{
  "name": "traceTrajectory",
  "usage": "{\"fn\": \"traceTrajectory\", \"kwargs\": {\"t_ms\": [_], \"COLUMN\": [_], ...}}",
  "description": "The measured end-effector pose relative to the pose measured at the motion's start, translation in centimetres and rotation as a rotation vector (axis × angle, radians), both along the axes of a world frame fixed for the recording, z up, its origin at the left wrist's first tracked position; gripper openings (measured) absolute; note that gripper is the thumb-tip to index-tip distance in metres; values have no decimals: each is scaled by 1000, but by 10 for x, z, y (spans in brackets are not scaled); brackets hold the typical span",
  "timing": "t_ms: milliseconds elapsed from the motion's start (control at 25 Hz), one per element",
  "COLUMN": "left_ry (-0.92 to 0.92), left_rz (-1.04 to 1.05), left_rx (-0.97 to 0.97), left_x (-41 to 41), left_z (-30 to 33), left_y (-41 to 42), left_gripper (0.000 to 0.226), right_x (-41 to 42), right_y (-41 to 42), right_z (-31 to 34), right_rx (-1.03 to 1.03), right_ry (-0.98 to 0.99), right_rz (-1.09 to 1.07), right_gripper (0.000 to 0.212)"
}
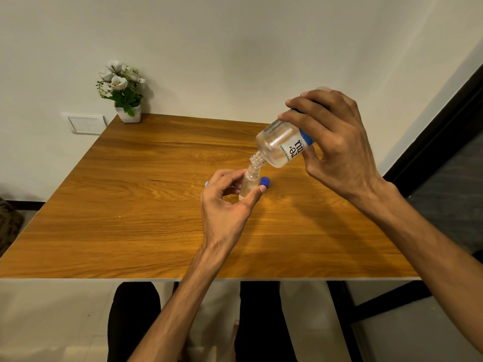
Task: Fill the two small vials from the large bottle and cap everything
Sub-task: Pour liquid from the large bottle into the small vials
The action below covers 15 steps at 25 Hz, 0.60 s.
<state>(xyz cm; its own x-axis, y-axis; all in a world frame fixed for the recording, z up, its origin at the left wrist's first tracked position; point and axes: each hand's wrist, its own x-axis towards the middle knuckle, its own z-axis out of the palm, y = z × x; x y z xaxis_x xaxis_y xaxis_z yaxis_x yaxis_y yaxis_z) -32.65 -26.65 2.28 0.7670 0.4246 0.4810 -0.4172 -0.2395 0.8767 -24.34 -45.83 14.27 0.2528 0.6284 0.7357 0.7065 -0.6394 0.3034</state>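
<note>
I see my right hand (pixel 337 142) wrapped around the large bottle (pixel 281 145), fingers over its upper side and thumb beneath, holding it in the air above the counter (pixel 130 205). The bottle is tipped steeply, its open threaded neck pointing down and to the left, its base up and hidden behind my fingers. It is clear, with a white and blue label, and it has no cap on.

The bottle's mouth sits right at the open mouth of a small vial (pixel 249 185), touching it or nearly so; I cannot tell which. The vial stands upright on the counter, directly below the bottle's neck. My left hand (pixel 227 202) steadies it, fingers curled on its left side and thumb pressed against its lower right side. The vial is clear, and I cannot tell how much liquid is in it.

Just right of the vial, touching or almost touching it, a dark blue cap (pixel 265 182) lies on the counter. Just left of the vial, behind my left fingers, a small light blue thing (pixel 206 183) peeks out; it is mostly hidden and I cannot tell what it is.

Far from the vial, at the counter's back left corner, a white pot of artificial flowers (pixel 122 92) stands against the wall.
</note>
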Motion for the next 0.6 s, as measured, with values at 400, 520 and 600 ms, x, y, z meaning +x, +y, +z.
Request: {"fn": "traceTrajectory", "kwargs": {"t_ms": [400, 520, 600], "left_ry": [-7, -9, -9], "left_rz": [-6, -5, -7], "left_rx": [-3, -14, -6], "left_x": [0, 0, 0], "left_z": [-1, -1, -2], "left_y": [0, 0, 0], "left_gripper": [37, 37, 38], "right_x": [0, 0, 0], "right_y": [2, 1, 1], "right_z": [0, -1, -2], "right_rx": [-7, -9, -9], "right_ry": [-12, -1, 7], "right_rz": [4, -1, -1], "right_gripper": [43, 46, 48]}}
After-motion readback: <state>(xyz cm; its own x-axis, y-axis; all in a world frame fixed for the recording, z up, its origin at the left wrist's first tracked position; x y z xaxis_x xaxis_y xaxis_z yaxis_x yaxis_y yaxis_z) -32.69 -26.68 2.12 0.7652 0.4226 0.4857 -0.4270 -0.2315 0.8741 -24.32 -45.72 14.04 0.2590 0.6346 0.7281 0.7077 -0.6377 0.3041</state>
